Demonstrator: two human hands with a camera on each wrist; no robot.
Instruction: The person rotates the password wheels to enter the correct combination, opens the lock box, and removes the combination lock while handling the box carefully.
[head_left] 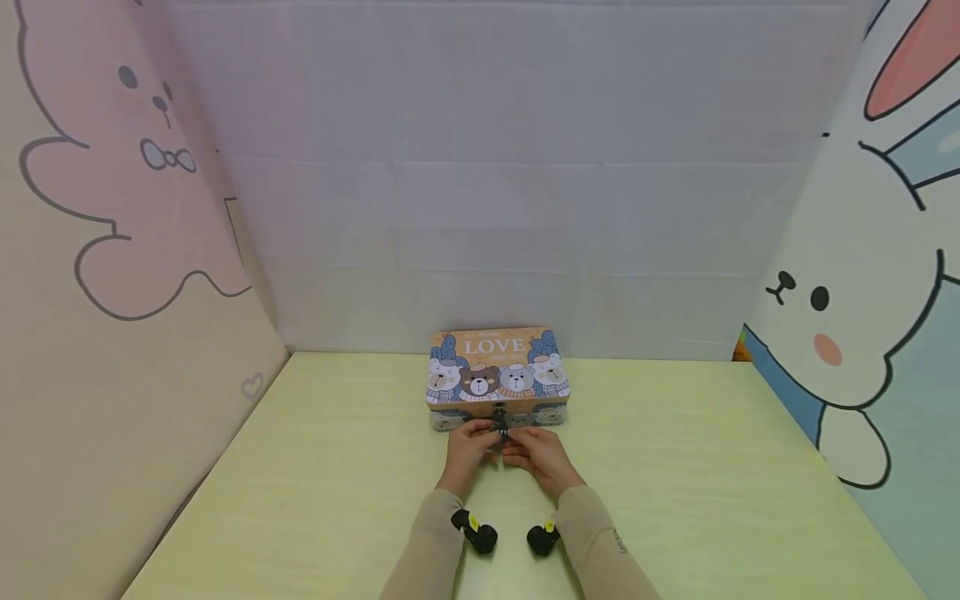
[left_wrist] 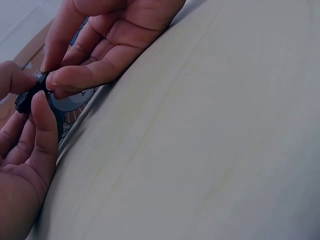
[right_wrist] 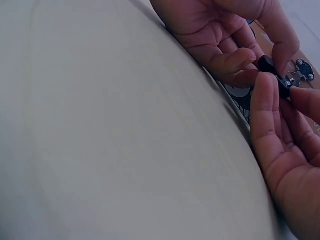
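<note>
A small rectangular box (head_left: 497, 367) with cartoon bears and the word LOVE on its lid stands closed at the back of the table. On its front is a metal clasp (right_wrist: 303, 71). A small black padlock (right_wrist: 284, 86) is at the clasp; fingers partly cover it. My left hand (head_left: 467, 457) pinches the padlock from the left. From the right, my right hand (head_left: 546, 458) pinches it too, fingertips close to those of the left. Whether the shackle is fastened is hidden by the fingers.
The pale yellow-green table (head_left: 337, 467) spreads around the box. Behind it hangs a whitish cloth wall (head_left: 495, 183). Printed side panels show a pink figure (head_left: 150, 192) at left and a white rabbit (head_left: 847, 333) at right. Black wrist devices (head_left: 480, 536) sit at both sleeves.
</note>
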